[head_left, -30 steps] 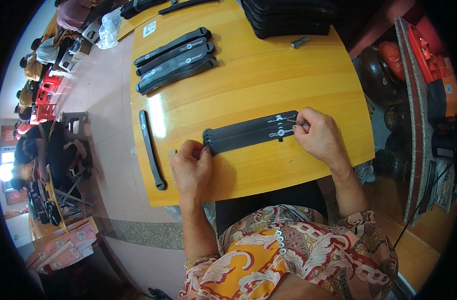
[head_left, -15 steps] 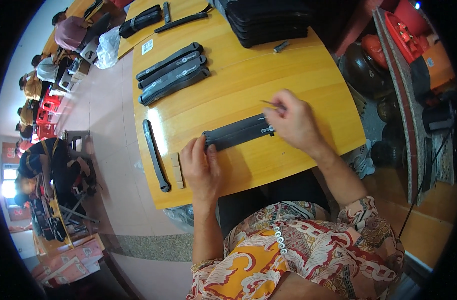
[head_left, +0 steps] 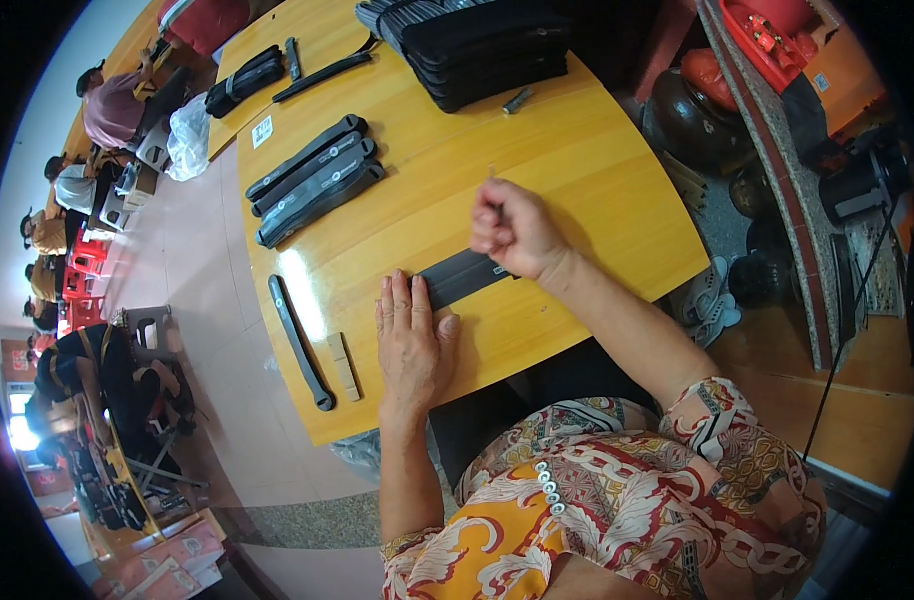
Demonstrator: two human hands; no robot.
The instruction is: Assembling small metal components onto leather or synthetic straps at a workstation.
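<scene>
A flat black fabric strip (head_left: 459,279) lies across the near part of the yellow table, with small pale printing near its right end. My left hand (head_left: 414,345) rests palm down over the strip's left end, its fingers stretched out flat. Above the strip's right part is my right hand (head_left: 522,228), curled closed. From its fingers a thin pointed tool (head_left: 491,172) sticks out; its exact kind is unclear, as most of it is hidden. To the left of my left hand lie a short tan slat (head_left: 344,366) and a narrow black strap (head_left: 300,342).
Several folded black strips (head_left: 322,185) lie in a group at the table's left. A tall stack of black fabric pieces (head_left: 487,60) stands at the back, with a small grey metal object (head_left: 518,101) beside it. Other people sit at tables far left. Dark jars (head_left: 702,125) stand at right.
My left hand has flattened from a bent grip onto the strip's left end. My right hand has shifted up off the strip's right end and closed more. The whole view has swung slightly.
</scene>
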